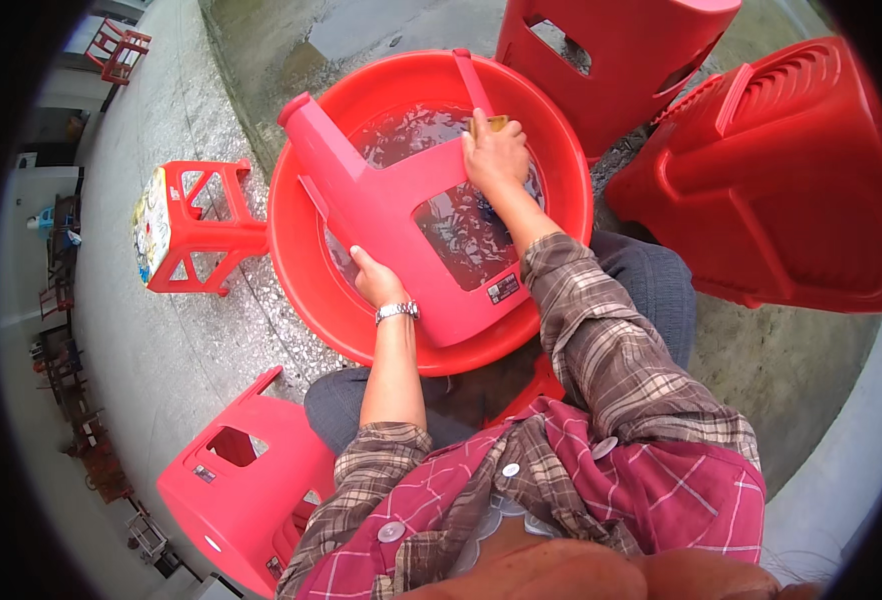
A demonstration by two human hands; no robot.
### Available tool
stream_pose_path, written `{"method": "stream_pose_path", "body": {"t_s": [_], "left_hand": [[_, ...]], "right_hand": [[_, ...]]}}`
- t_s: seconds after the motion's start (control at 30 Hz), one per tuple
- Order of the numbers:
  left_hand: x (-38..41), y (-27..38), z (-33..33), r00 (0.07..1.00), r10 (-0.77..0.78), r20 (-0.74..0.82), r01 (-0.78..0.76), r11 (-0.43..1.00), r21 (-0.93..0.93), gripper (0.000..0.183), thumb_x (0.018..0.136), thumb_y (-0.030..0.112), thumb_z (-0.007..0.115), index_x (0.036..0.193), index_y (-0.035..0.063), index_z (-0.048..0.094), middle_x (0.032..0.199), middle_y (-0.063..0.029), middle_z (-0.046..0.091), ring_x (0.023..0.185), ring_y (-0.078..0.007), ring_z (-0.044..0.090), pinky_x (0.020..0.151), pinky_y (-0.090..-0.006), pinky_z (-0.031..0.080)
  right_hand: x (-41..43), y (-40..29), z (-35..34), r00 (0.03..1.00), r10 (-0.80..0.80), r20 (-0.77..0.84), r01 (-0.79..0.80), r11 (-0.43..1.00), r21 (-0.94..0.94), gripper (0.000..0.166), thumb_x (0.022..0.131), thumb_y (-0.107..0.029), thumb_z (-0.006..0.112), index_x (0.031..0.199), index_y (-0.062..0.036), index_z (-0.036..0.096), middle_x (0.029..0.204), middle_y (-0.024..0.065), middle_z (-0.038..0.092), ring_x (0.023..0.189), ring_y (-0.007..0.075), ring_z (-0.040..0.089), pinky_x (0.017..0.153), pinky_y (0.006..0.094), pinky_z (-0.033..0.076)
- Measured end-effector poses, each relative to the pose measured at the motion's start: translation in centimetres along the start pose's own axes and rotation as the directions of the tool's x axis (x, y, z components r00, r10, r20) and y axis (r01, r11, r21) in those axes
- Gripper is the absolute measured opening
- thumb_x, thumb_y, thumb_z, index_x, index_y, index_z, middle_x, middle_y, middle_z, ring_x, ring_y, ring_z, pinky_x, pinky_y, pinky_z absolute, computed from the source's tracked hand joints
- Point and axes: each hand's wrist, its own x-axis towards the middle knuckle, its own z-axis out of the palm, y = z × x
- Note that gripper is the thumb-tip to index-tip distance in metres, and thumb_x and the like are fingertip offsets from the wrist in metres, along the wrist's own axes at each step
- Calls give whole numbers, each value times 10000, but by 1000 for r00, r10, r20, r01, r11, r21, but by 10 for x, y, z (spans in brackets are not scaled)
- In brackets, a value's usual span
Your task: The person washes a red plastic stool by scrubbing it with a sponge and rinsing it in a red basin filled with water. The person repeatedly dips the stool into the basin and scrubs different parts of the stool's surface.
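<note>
A pink-red plastic stool (369, 214) lies on its side across a round red plastic basin (287, 255). Dark water (403, 139) with ripples or suds fills the basin's bottom and shows through the cut-out in the stool's side. My left hand (377, 279) grips the stool's near left edge, thumb on top, fingers hidden behind it. In my right hand (498, 157) is a yellowish-brown scrubbing block (496, 123), mostly covered by my fingers; it rests by one stool leg (473, 82). Something dark blue (488, 208) shows in the water beside my right forearm.
Left of the basin stands a small red stool (223, 210) with a printed seat. A pink stool (242, 457) is near my left knee. Large red plastic stools (613, 75) stand at the back right, one (771, 187) by my right knee. A speckled raised floor (148, 337) runs along the left.
</note>
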Motion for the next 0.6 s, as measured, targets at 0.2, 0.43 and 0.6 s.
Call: {"method": "stream_pose_path", "body": {"t_s": [0.2,0.43,0.6], "left_hand": [[40,-50,-21,997,-74,33,78,986,-149,598,1056,430,476,1298,-107,582,1241,-165,669,1081,-252,665,928,-370,534],[12,-21,-4,999,-4,-36,4,1000,-3,602,1048,435,486,1257,-119,598,1203,-166,679,1031,-251,676,888,-366,543],[21,-29,-12,995,-99,6,99,991,-87,641,1035,461,502,1212,-145,613,1179,-178,686,1012,-254,684,883,-375,547]], "right_hand": [[-74,-86,-28,889,-459,14,434,850,300,517,971,-497,572,1435,-285,487,1112,244,525,986,403,601,802,498,554],[11,-5,-4,997,15,72,-21,996,84,490,989,-497,530,1425,-276,503,1144,253,530,992,406,613,803,503,554],[-74,-90,-27,875,-481,-49,478,846,238,508,948,-470,609,1410,-286,502,1058,216,536,959,369,591,748,462,555]]}}
